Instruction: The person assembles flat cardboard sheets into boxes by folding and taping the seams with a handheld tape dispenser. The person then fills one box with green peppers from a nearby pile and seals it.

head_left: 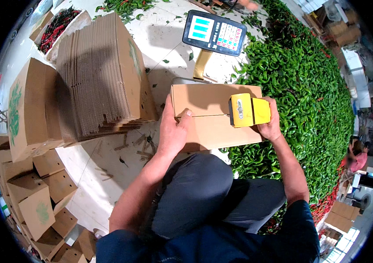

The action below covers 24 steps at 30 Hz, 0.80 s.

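A closed brown cardboard box (212,131) sits in front of my knees, its top flaps meeting along a middle seam. My left hand (174,131) grips the box's left end, thumb on top and fingers down the side. At the other end, my right hand (270,122) is closed around a yellow tape dispenser (242,111), which lies over the box's top near the right end of the seam. Part of the right fingers is hidden behind the dispenser. Just beyond the box, a digital scale's display (215,33) stands on a yellowish post (202,65); the box hides most of the platform.
Green peppers (296,101) form a large heap along my right, with red ones (326,206) nearer. A tall stack of flattened cartons (94,74) stands at left. Open boxes (37,204) pile up at lower left. A crate of dark and red peppers (61,28) is behind. Another person (357,158) appears far right.
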Tool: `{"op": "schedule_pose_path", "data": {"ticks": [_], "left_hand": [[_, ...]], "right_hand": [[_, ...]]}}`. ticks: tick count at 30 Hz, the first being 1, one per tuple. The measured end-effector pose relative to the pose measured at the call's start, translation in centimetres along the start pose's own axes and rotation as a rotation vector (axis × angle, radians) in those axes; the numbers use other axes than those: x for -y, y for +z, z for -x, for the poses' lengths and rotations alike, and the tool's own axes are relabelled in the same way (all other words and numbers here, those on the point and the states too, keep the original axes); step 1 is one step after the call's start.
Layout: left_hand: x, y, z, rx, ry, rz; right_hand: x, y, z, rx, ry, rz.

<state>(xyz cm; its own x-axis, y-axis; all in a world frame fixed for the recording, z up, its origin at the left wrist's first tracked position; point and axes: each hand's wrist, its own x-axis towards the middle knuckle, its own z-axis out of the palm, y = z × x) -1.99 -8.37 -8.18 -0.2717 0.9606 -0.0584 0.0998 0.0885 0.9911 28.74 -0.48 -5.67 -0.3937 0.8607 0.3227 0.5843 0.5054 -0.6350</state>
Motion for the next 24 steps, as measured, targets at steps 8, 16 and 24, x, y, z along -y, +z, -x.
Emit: {"op": "schedule_pose_path", "data": {"ticks": [8,16,24], "left_hand": [[-7.5,0.2,0.4,0.280,-0.385,0.471],[-8.3,3.5,0.2,0.339,-0.679,0.826],[-8.1,2.6,0.3,0.334,-0.621,0.937]], "right_hand": [[0.7,-0.8,0.0,0.053,0.018,0.028],[1.3,-1.2,-0.2,0.109,0.074,-0.045],[1.8,-1.4,-0.4,0.123,0.053,0.054]]}}
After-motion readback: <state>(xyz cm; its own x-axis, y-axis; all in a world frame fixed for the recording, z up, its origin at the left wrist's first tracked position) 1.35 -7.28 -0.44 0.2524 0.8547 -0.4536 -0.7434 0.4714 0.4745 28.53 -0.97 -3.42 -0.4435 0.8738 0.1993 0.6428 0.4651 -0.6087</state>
